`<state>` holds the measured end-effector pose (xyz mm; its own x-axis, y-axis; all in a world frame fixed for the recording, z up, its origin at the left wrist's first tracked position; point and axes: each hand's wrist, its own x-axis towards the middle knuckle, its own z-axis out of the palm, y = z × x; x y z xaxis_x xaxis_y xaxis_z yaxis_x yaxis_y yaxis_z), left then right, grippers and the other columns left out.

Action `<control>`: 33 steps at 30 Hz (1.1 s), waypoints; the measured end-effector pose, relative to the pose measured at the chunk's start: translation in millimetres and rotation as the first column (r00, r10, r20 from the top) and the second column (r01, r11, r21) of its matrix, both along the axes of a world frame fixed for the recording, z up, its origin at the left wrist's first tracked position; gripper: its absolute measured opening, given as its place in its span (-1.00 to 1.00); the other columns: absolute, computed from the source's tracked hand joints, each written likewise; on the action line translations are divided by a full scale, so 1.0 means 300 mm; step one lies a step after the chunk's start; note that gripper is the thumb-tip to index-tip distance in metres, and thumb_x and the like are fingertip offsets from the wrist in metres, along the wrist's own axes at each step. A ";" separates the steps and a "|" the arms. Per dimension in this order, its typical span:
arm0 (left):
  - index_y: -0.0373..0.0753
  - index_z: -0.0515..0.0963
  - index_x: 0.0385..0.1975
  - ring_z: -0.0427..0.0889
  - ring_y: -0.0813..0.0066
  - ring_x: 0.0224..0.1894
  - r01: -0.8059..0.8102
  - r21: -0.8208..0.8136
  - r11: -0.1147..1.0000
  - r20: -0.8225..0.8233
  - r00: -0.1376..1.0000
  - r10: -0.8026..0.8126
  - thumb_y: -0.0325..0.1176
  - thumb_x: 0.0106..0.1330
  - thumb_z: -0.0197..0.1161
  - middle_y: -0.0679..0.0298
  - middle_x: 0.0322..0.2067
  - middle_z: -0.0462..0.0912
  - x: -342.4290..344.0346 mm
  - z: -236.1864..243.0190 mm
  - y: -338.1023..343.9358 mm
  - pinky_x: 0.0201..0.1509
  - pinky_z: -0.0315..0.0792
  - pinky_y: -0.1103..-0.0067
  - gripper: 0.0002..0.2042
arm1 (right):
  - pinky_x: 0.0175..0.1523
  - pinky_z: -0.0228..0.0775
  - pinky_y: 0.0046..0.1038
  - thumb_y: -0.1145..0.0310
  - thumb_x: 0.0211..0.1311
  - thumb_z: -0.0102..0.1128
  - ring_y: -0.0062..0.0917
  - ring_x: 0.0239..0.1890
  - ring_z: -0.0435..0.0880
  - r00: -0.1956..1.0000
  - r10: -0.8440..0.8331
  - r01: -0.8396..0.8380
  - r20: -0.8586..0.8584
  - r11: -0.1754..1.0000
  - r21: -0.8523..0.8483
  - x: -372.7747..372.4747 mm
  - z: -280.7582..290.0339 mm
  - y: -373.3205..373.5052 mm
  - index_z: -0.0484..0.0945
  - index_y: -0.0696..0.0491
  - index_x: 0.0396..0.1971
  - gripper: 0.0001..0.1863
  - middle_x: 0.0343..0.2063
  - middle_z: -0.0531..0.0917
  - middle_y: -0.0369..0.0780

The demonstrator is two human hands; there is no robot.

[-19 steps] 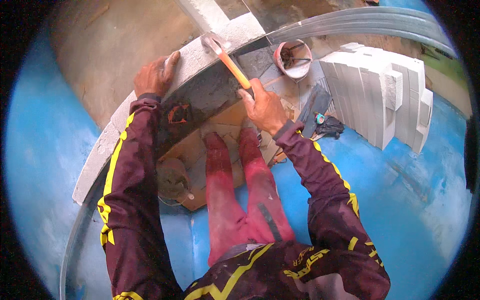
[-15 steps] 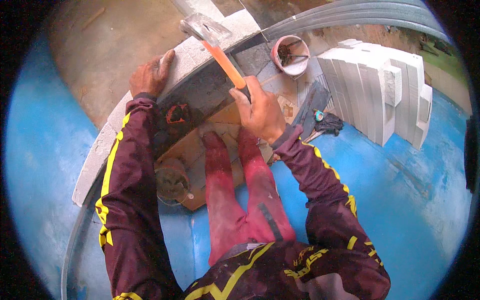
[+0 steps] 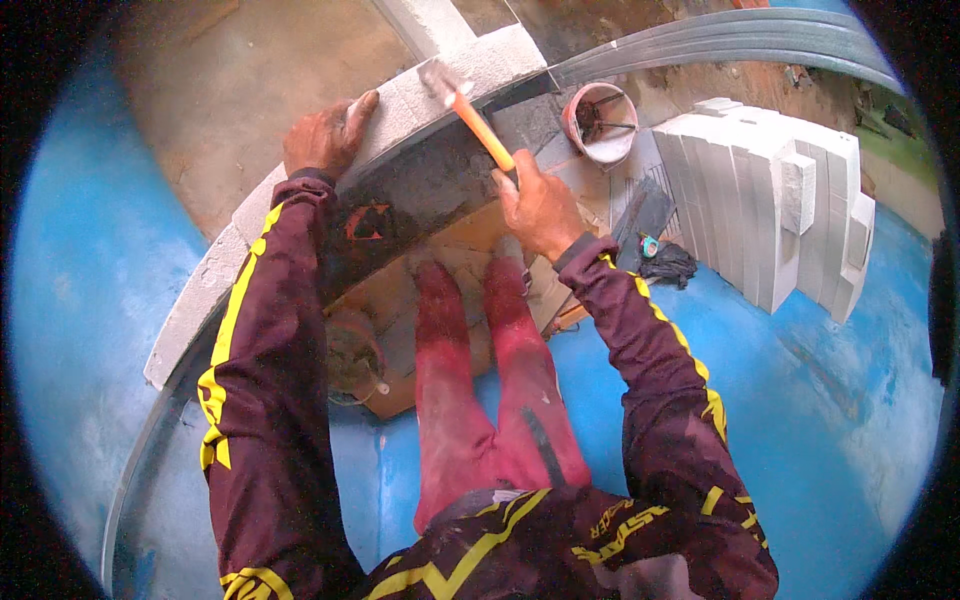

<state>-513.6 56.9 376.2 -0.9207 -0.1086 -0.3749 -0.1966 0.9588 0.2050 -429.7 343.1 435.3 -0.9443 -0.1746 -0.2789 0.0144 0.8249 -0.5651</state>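
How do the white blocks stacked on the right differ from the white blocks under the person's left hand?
The stacked blocks stand on end, packed side by side as a loose pile on the blue floor; the laid blocks lie end to end in a curved row. The left hand rests on the laid blocks and the hammer in the right hand meets them; nothing touches the stacked blocks. Both are pale, rectangular masonry blocks.

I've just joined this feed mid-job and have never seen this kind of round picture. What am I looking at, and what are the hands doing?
It is one fisheye camera worn on the person's head, looking down, so straight edges bend. No machine: two bare hands. The left hand rests on a curved row of white blocks. The right hand grips an orange-handled hammer, its head on the blocks. Beyond sit a pinkish bucket and a stack of white blocks on the blue floor.
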 end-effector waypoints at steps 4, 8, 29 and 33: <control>-0.01 0.72 -0.11 0.71 -0.01 -0.14 0.016 0.017 1.000 0.022 1.000 -0.017 0.46 0.32 -0.22 0.00 -0.25 0.74 0.005 0.009 -0.002 -0.06 0.52 0.19 -0.27 | -0.45 0.34 0.12 0.11 0.40 0.10 0.19 -0.48 0.59 0.994 -0.084 0.091 0.067 0.990 -0.110 0.002 0.007 -0.012 0.37 0.06 -0.19 -0.69 -0.60 0.59 0.12; -0.03 0.73 -0.14 0.71 0.01 -0.15 0.008 0.044 0.999 0.014 1.000 -0.008 0.45 0.32 -0.21 0.03 -0.27 0.75 0.013 0.008 -0.005 -0.07 0.53 0.22 -0.27 | -0.45 0.33 0.11 0.16 0.40 0.11 0.19 -0.48 0.59 0.990 -0.084 0.055 -0.115 0.971 -0.234 0.012 0.023 -0.019 0.38 0.06 -0.18 -0.72 -0.61 0.59 0.11; 0.02 0.56 0.20 0.60 -0.04 0.11 0.162 0.404 0.900 -0.127 0.985 -0.120 0.44 0.29 -0.06 -0.05 0.04 0.63 0.073 0.053 -0.278 0.19 0.46 0.25 -0.28 | -0.26 0.40 0.00 0.28 0.40 0.09 0.16 -0.29 0.60 1.000 0.013 -0.014 -0.010 0.997 -0.071 0.054 -0.060 -0.018 0.44 0.15 -0.13 -0.76 -0.41 0.61 0.12; 0.00 0.49 0.28 0.50 0.04 0.25 0.175 0.334 0.926 0.030 0.980 -0.196 0.37 0.25 0.14 0.04 0.21 0.54 0.138 0.107 -0.633 0.33 0.33 0.21 -0.28 | -0.23 0.41 -0.06 0.27 0.43 0.07 0.15 -0.27 0.61 1.000 0.002 -0.003 -0.011 0.998 -0.060 0.058 -0.069 -0.040 0.44 0.17 -0.12 -0.75 -0.36 0.61 0.13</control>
